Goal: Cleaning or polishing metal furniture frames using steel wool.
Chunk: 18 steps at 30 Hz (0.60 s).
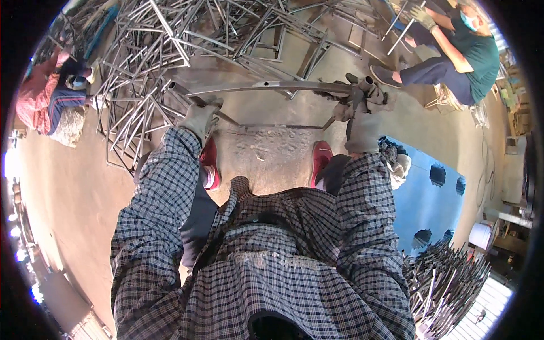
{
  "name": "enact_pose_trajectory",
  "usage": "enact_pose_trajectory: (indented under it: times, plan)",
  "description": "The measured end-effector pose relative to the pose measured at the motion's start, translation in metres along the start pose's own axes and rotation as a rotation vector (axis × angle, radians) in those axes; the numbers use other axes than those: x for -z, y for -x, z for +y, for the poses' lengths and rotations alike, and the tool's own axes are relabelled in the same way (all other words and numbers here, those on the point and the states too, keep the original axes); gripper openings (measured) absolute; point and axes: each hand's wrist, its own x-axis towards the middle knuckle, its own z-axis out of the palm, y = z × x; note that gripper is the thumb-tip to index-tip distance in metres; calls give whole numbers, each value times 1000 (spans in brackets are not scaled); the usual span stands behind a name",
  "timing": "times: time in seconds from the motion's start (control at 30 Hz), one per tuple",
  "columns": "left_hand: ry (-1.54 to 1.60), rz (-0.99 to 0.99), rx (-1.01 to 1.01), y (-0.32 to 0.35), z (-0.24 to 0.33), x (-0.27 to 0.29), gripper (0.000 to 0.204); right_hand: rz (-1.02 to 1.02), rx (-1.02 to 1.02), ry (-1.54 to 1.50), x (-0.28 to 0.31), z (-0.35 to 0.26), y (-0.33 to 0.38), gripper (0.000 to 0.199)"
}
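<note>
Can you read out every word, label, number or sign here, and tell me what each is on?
There are none I can read.
Metal frame in the left hand and right hand: no lettering shows.
Blue panel: no lettering shows.
Stacked items near the right edge: too small and blurred to tell.

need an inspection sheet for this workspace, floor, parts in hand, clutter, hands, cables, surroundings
Floor: hard, tan, with a rough grey patch between the red shoes
Parts in hand: one metal frame
Clutter: tangled metal pile ahead; bundle of rods at lower right
Hands: gloved left hand and gloved right hand grip opposite ends of the frame
Cables: thin looping line at right, possibly a cable
Surroundings: person at far left; person at upper right holding metal bars; blue panel with dark holes
</note>
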Motion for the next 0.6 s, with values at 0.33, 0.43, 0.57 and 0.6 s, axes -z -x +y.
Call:
enact_pose_trajectory:
  times: [0.33, 0.43, 0.57, 0.6]
  plan:
    - [-422, 27, -1050, -79, -139, 124, 20, -111, -52, -190, -63, 25, -5, 15]
    - [-240, 100, -689, -54, -87, 55, 18, 22, -173, -57, -35, 1, 10, 23]
    - [-112, 382, -217, 22, 24, 10, 18, -60, -76, 171, -3, -14, 12, 31]
    - [-155, 425, -293, 25, 29, 20, 18, -54, -67, 175, 3, 1, 14, 31]
